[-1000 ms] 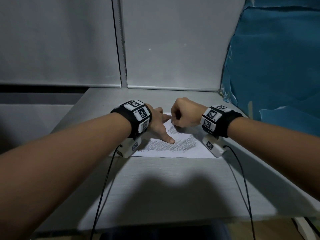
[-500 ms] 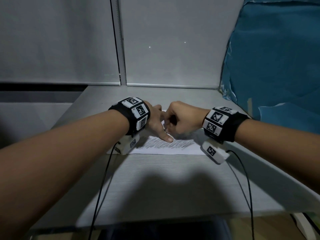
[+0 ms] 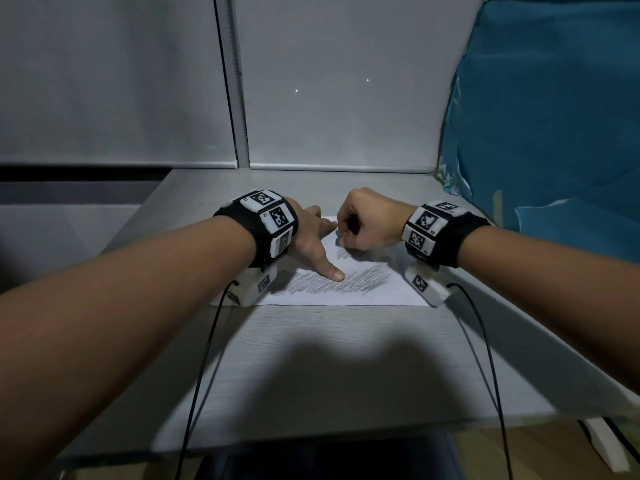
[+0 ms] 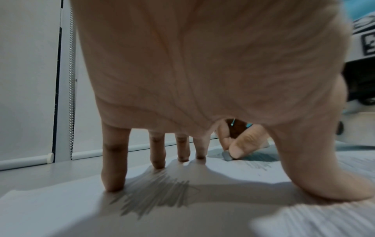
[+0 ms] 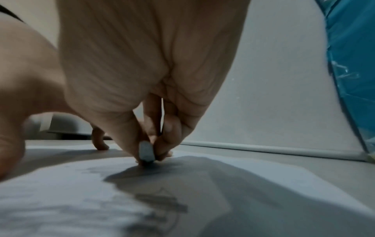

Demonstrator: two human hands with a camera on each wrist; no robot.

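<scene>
A white sheet of paper (image 3: 391,289) with grey pencil scribbles (image 3: 360,280) lies on the grey desk (image 3: 329,358). My left hand (image 3: 311,237) is spread flat on the sheet, its fingertips (image 4: 112,186) and thumb pressing it down. My right hand (image 3: 367,223) is curled and pinches a small grey eraser (image 5: 145,152) between thumb and fingers, its end touching the paper's far part. In the left wrist view the eraser (image 4: 227,155) shows beyond my fingers, on a scribbled patch.
Closed grey roller blinds (image 3: 329,81) stand behind the desk, with a bead chain (image 3: 239,98) between them. A blue plastic sheet (image 3: 554,116) hangs at the right. Black cables (image 3: 197,375) run from my wrist cameras over the desk's front edge.
My right hand with the eraser has shifted left and then back toward the paper's far part in small strokes. The left hand has stayed pressed on the sheet.
</scene>
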